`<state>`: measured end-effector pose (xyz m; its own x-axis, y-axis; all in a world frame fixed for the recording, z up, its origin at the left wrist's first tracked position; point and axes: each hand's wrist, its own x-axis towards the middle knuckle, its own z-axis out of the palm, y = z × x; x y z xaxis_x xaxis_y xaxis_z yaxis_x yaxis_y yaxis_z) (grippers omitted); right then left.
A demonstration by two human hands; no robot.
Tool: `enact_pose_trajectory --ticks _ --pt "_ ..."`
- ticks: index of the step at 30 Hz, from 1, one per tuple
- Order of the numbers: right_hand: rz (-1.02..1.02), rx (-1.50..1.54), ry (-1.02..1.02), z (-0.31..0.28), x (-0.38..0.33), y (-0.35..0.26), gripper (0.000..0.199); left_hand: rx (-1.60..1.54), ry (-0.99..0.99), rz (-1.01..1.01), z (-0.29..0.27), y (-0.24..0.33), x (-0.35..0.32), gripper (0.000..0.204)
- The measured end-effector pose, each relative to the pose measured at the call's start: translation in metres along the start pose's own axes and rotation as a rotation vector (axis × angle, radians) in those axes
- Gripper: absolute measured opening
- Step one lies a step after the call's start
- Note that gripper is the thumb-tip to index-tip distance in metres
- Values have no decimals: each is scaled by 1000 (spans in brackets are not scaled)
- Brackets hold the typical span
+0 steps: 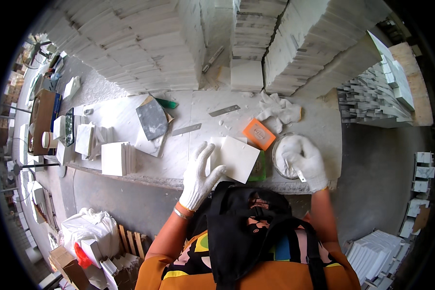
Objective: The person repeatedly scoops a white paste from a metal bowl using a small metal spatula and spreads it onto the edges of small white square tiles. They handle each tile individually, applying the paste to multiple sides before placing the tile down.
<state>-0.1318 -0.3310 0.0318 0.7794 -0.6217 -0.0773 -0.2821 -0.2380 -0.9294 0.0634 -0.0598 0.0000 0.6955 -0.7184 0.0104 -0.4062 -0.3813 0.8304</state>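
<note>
My left hand (pixel 198 173), in a white knit glove, is open at the left edge of a square white tile (pixel 237 158), thumb and fingers apart. The tile lies tilted over another pale tile and a green block (pixel 259 169). My right hand (pixel 306 162), gloved too, is closed above a round bowl (pixel 277 164) of white material. A thin tool (pixel 301 177) pokes out below its fingers; the tool's other end is hidden. Beyond the tile lies an orange block (pixel 259 134), with a crumpled white glove (pixel 279 112) behind it.
Two metal rulers (pixel 224 110) lie on the marble-topped bench (pixel 203 99). To the left are a grey slab (pixel 152 119) and upright white tiles (pixel 115 158). Tall tile stacks (pixel 130 43) wall off the far side. A wrapped bundle (pixel 89 224) stands on the floor at lower left.
</note>
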Motion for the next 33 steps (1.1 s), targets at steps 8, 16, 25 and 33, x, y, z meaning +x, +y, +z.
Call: enact_pose_trajectory --ticks 8,16,25,33 --pt "-47 -92 -194 45 10 -14 41 58 -9 36 14 -13 1 79" --pt "-102 -198 -181 51 14 -23 33 7 -32 -16 13 -12 1 80" --pt "-128 -326 -183 52 16 -29 31 10 -44 -16 12 -13 3 81" --pt "-143 -315 -168 55 16 -27 30 -5 -56 -15 10 -11 3 81"
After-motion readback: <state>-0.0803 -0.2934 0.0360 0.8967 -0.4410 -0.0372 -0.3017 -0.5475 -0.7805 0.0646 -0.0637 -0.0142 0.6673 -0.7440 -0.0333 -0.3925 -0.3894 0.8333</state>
